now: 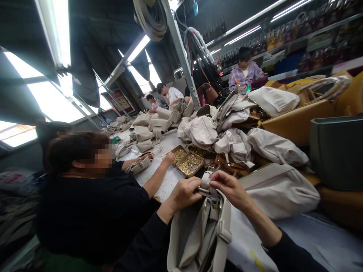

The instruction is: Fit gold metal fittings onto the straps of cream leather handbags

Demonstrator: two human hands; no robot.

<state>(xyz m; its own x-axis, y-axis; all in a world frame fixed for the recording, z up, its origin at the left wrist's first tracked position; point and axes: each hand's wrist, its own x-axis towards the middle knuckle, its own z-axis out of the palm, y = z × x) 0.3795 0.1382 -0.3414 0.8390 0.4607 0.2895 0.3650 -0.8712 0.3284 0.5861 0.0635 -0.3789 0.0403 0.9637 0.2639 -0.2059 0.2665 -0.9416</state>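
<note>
A pale beige handbag (195, 238) stands upright before me at the table's near edge, its top gaping. Both hands meet at the strap (206, 180), which has a metal buckle at its upper end. My left hand (184, 194) grips the strap from the left, thumb and fingers closed. From the right, my right hand (231, 187) pinches the same strap between thumb and fingertips. A second strap with a covered slider hangs down the bag's right side. Exactly what lies between the right fingertips is hidden.
Open boxes of small gold metal fittings (190, 164) lie just beyond my hands. Beige bags (202, 132) are heaped behind them, with tan bags (300, 113) and a dark green bag (337, 151) at right. A co-worker in black (96, 211) sits close at left, one hand (169, 158) at the boxes.
</note>
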